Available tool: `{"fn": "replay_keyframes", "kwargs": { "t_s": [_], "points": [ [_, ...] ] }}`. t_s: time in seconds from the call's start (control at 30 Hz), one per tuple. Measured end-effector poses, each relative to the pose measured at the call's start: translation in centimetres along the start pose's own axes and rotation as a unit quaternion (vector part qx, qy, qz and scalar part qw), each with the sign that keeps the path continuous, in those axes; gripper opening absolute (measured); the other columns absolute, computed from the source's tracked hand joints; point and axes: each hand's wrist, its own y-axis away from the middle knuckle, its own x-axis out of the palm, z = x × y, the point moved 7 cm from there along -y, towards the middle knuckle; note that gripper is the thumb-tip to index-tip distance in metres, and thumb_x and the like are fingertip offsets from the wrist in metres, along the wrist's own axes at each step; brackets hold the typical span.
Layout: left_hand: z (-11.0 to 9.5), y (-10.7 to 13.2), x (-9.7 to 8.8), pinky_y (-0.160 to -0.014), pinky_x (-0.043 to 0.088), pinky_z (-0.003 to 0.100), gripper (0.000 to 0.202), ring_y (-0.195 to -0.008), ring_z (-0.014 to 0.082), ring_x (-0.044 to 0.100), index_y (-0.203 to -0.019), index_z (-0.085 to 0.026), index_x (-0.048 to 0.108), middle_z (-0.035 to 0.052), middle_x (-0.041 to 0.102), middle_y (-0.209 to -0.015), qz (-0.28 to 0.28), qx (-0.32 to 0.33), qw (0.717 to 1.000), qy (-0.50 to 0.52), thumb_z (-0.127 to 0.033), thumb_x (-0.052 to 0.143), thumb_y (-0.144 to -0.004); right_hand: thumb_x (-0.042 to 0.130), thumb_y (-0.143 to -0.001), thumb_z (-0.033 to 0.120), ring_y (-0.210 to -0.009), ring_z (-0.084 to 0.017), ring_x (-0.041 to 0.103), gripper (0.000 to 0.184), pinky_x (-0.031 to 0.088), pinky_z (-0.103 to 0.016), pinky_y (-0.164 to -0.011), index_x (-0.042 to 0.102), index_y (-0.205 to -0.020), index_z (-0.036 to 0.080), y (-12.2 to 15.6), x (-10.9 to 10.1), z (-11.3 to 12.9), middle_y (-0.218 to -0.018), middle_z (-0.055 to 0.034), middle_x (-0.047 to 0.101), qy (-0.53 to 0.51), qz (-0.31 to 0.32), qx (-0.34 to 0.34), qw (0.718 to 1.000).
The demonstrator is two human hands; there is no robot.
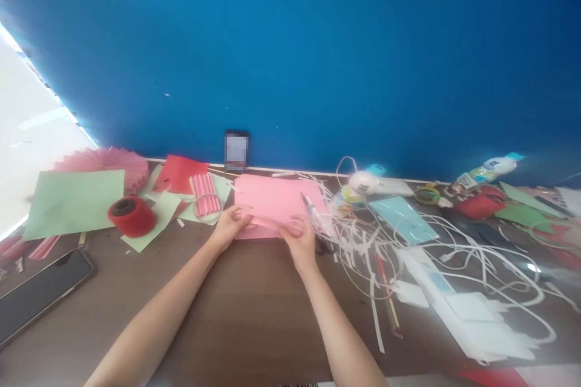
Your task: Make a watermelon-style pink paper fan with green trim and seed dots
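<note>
A pink sheet of paper lies on the brown table in front of me. Along its near edge runs a narrow strip that looks folded, and both hands pinch it. My left hand grips the strip's left end, fingers closed. At the other end, my right hand holds the paper between thumb and fingers. A white pen or marker rests on the sheet's right side. Left of the sheet sits a small pleated pink paper with a ring-like loop over it.
On the left are a red roll, green paper, a pink paper fan and a phone. To the right lie paper strips, a glue bottle, a pencil, and a power strip with tangled white cables.
</note>
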Motion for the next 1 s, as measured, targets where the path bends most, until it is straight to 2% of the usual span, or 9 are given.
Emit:
{"fn": "replay_keyframes", "kwargs": {
  "t_s": [0.13, 0.23, 0.33, 0.47, 0.6, 0.73, 0.8, 0.87, 1.0],
  "points": [
    [0.4, 0.5, 0.9, -0.083, 0.048, 0.039, 0.071, -0.077, 0.0158, 0.063, -0.121, -0.018, 0.039, 0.0006, 0.063, -0.074, -0.035, -0.014, 0.997, 0.069, -0.024, 0.075, -0.06, 0.072, -0.057, 0.03, -0.06, -0.016, 0.064, 0.039, 0.053, -0.03, -0.06, 0.048, -0.086, 0.021, 0.1, -0.5, 0.2, -0.072, 0.0029, 0.059, 0.018, -0.049, 0.0, 0.999],
    [0.9, 1.1, 1.5, -0.086, 0.046, 0.042, 0.099, -0.093, 0.0209, 0.06, -0.133, -0.026, 0.017, 0.0079, 0.062, -0.099, -0.083, 0.001, 0.992, 0.092, -0.018, 0.078, -0.056, 0.072, -0.057, 0.029, -0.062, -0.016, 0.064, 0.036, 0.053, -0.03, -0.062, 0.05, -0.084, 0.02, 0.5, -0.2, -0.1, -0.078, 0.0021, 0.059, 0.016, -0.062, 0.008, 0.998],
    [1.0, 1.5, 1.9, -0.089, 0.044, 0.04, 0.105, -0.106, 0.0236, 0.054, -0.134, -0.028, 0.011, 0.0137, 0.051, -0.121, -0.11, 0.037, 0.99, 0.086, -0.016, 0.078, -0.055, 0.073, -0.058, 0.029, -0.065, -0.018, 0.065, 0.035, 0.053, -0.031, -0.064, 0.048, -0.081, 0.02, 1.0, 0.6, -0.3, -0.074, 0.0026, 0.06, -0.016, -0.051, 0.017, 0.998],
    [0.5, 1.7, 2.7, -0.087, 0.046, 0.038, 0.108, -0.103, 0.0238, 0.055, -0.135, -0.027, 0.008, 0.0145, 0.05, -0.122, -0.094, 0.051, 0.992, 0.06, -0.016, 0.079, -0.053, 0.072, -0.058, 0.028, -0.064, -0.018, 0.065, 0.031, 0.054, -0.032, -0.065, 0.048, -0.076, 0.02, 1.3, 1.5, -0.5, -0.066, 0.0033, 0.06, -0.041, -0.028, 0.019, 0.999],
    [-0.7, 1.7, 2.5, -0.087, 0.046, 0.036, 0.096, -0.101, 0.0234, 0.056, -0.131, -0.025, 0.023, 0.0108, 0.055, -0.117, -0.091, 0.089, 0.991, 0.04, -0.016, 0.078, -0.053, 0.072, -0.059, 0.029, -0.063, -0.018, 0.064, 0.028, 0.054, -0.035, -0.065, 0.051, -0.075, 0.019, 0.9, 1.8, -1.5, -0.066, 0.0025, 0.06, -0.1, -0.003, 0.051, 0.994],
    [-0.2, 0.8, 1.0, -0.082, 0.048, 0.038, 0.072, -0.088, 0.0195, 0.062, -0.121, -0.021, 0.038, 0.0045, 0.064, -0.092, -0.09, 0.038, 0.992, 0.084, -0.023, 0.074, -0.059, 0.071, -0.06, 0.031, -0.062, -0.016, 0.063, 0.026, 0.053, -0.034, -0.065, 0.053, -0.075, 0.018, 0.2, 1.0, -2.1, -0.068, 0.0013, 0.061, -0.14, -0.007, 0.075, 0.987],
    [-0.2, 0.3, 0.0, -0.079, 0.049, 0.035, 0.056, -0.078, 0.0162, 0.063, -0.108, -0.018, 0.049, 0.0007, 0.064, -0.077, -0.089, 0.021, 0.993, 0.074, -0.026, 0.074, -0.059, 0.071, -0.06, 0.03, -0.06, -0.015, 0.062, 0.026, 0.052, -0.031, -0.062, 0.054, -0.074, 0.018, -0.2, 0.6, -2.2, -0.068, 0.0011, 0.062, -0.138, 0.001, 0.083, 0.987],
    [-0.5, 0.0, -0.6, -0.077, 0.05, 0.032, 0.042, -0.074, 0.0144, 0.062, -0.093, -0.017, 0.055, 0.0, 0.063, -0.075, -0.069, 0.012, 0.997, 0.045, -0.027, 0.074, -0.057, 0.071, -0.059, 0.029, -0.056, -0.014, 0.059, 0.024, 0.049, -0.028, -0.056, 0.055, -0.074, 0.018, -0.5, 0.4, -2.3, -0.064, 0.0022, 0.061, -0.123, 0.018, 0.091, 0.988],
    [-0.5, -0.1, -0.8, -0.075, 0.05, 0.031, 0.029, -0.069, 0.0124, 0.06, -0.077, -0.015, 0.06, -0.0016, 0.061, -0.07, -0.016, -0.017, 1.0, 0.008, -0.028, 0.075, -0.056, 0.069, -0.059, 0.027, -0.045, -0.009, 0.048, 0.018, 0.038, -0.022, -0.046, 0.058, -0.071, 0.018, -1.0, -0.3, -1.9, -0.048, 0.0063, 0.051, -0.088, 0.023, 0.071, 0.993]
  ]
}}
